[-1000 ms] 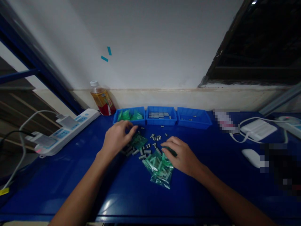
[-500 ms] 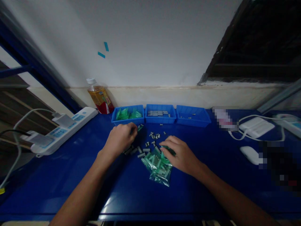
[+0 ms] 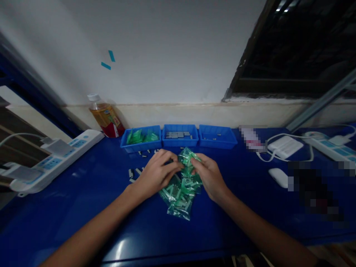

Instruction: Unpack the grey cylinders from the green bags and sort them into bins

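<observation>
A small green plastic bag [image 3: 185,157] is raised over the table, its right side gripped between the thumb and fingers of my right hand [image 3: 210,174]. Against the bag's left edge, the fingertips of my left hand [image 3: 161,170] are pinched together; what they hold, if anything, is hidden. Below both hands lies a pile of filled green bags [image 3: 179,198] with grey metal pieces and screws inside. Loose grey metal spacers [image 3: 130,173] and small screws [image 3: 144,156] lie left of and behind my left hand, which partly covers them.
Three blue bins stand along the wall: one with green bags [image 3: 125,146], one with grey spacers [image 3: 180,142], one with a few screws [image 3: 219,144]. A drink bottle [image 3: 107,116] and power strip [image 3: 55,163] are left; a white adapter [image 3: 286,146] and white case [image 3: 279,178] are right.
My left hand has come right, from the loose screws to the bag in my right hand. The right hand has lifted that bag off the pile. The view has turned slightly right.
</observation>
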`<act>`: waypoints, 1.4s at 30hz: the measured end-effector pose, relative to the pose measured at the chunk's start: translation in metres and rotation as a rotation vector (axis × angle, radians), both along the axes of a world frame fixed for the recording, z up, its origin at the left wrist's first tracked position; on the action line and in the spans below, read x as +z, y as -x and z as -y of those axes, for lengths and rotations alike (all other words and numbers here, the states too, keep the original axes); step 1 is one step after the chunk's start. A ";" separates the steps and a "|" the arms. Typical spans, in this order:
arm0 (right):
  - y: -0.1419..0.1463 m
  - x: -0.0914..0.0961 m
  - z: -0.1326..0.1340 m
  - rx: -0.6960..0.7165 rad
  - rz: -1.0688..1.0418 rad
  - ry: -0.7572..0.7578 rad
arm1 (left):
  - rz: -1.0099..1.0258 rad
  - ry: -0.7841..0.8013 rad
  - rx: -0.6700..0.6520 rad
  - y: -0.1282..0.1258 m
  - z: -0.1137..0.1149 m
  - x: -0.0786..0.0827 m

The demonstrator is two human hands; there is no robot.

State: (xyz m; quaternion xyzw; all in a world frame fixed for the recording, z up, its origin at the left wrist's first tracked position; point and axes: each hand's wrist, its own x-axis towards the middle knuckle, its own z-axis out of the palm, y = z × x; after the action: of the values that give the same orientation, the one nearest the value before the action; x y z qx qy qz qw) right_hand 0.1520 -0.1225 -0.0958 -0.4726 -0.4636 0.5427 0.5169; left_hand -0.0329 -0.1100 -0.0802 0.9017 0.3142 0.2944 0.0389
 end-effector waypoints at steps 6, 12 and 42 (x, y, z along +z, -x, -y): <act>-0.003 0.000 0.007 -0.106 0.440 -0.532 | 0.312 0.695 0.200 -0.011 0.003 0.002; 0.000 -0.002 0.015 -0.123 0.634 -0.756 | 0.614 0.954 0.269 -0.016 0.002 0.005; -0.011 -0.002 0.006 0.015 0.789 -0.752 | -0.024 0.211 0.835 0.072 -0.084 0.044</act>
State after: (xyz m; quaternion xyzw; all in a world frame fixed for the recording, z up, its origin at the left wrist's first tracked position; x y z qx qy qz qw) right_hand 0.1635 -0.1284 -0.0982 -0.4195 -0.7879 0.1248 0.4332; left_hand -0.1052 -0.0261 -0.0365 0.6916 0.6810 0.2405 0.0045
